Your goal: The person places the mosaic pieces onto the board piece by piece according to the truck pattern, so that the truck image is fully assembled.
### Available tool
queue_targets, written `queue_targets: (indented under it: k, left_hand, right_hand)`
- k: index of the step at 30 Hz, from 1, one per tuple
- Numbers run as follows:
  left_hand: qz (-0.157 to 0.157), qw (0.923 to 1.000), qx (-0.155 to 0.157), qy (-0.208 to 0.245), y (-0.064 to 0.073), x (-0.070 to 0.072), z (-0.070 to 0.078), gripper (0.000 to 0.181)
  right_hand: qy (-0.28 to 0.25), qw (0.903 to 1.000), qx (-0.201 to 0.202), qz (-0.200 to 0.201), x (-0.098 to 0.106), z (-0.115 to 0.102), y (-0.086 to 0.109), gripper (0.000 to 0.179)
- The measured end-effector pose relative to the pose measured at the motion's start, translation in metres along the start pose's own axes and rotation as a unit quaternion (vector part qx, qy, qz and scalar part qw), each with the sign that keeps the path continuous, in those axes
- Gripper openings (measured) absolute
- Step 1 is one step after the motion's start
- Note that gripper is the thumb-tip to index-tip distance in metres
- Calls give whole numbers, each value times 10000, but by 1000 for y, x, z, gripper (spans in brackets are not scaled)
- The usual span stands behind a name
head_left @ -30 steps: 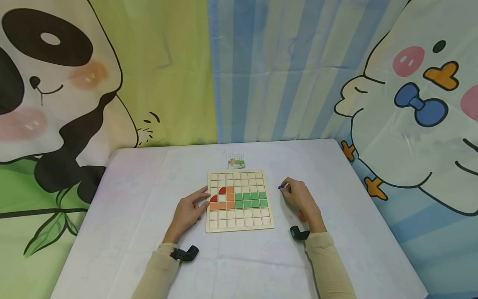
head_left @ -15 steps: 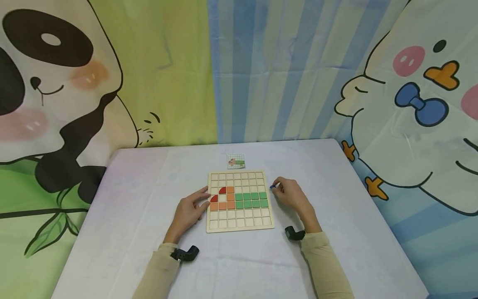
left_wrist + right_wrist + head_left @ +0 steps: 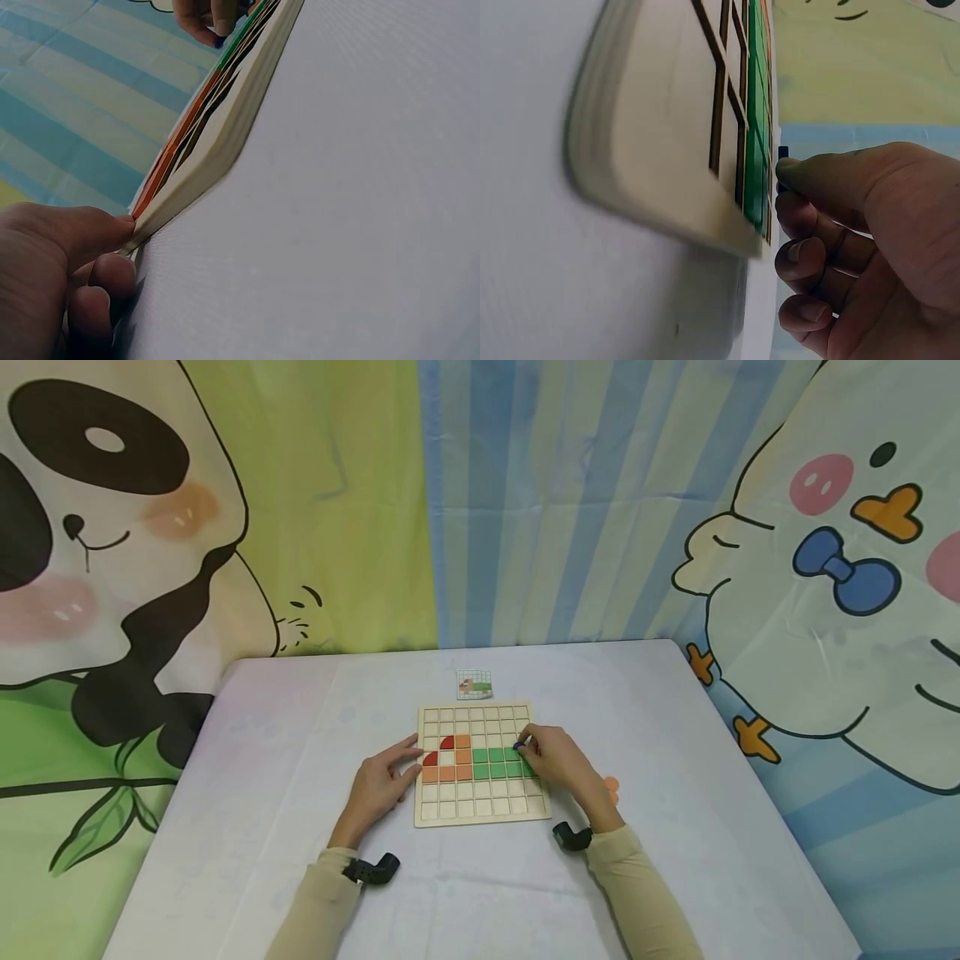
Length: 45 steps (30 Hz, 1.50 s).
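Observation:
A wooden grid board (image 3: 480, 810) lies on the table, carrying green tiles (image 3: 495, 762), orange tiles (image 3: 462, 756) and two red curved tiles (image 3: 447, 742). At its left edge is my left hand (image 3: 378, 783); in the left wrist view the thumb (image 3: 101, 229) lies on the rim, with curled fingers (image 3: 112, 274) just below. My right hand (image 3: 561, 760) pinches a small dark blue tile (image 3: 783, 153) between thumb and fingertips, over the right end of the green rows. In the head view this hand hides part of the board's right side, and most of the blue tile is covered.
A small printed card (image 3: 474, 685) with a coloured grid picture lies behind the board. Round orange pieces (image 3: 612, 787) rest on the table beside my right forearm. Cartoon-printed curtains (image 3: 555, 510) hang behind the white-covered table (image 3: 465, 893).
My right hand has moved left with the blue tile, from beside the board to over the green tiles. The orange pieces by the forearm have come into sight. My left hand stays put.

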<state>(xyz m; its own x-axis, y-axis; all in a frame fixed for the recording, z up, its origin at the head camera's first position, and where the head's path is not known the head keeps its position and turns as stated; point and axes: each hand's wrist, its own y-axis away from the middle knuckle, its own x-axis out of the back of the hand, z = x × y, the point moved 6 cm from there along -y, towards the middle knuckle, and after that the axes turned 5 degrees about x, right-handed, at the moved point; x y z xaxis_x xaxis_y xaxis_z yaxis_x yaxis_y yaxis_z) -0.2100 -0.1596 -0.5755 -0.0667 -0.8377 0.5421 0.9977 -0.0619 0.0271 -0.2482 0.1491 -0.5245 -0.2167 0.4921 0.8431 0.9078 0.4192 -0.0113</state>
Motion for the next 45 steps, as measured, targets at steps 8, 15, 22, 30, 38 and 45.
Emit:
queue_targets:
  k: [8,15,22,30,38,45]
  left_hand:
    - [23,10000,-65,30,0,0,0,41]
    - [26,9999,-143,45,-1,0,-1,39]
    - [23,10000,-72,23,0,0,-1,40]
    - [5,9999,-97,51,0,0,-1,43]
    - [-10,9999,-101,79,0,0,-1,43]
    - [-32,9999,-102,94,-1,0,-1,40]
  right_hand:
    - [48,9996,196,-188,-14,-21,-10,14]
    - [39,9976,578,-369,-26,-38,-14,15]
    - [45,9964,679,-506,-33,-52,-18,17]
    - [97,9938,875,-686,-44,-66,-23,15]
    - [266,9915,1147,-555,-51,-80,-28,16]
    - [364,9904,1182,-610,-54,-91,-33,21]
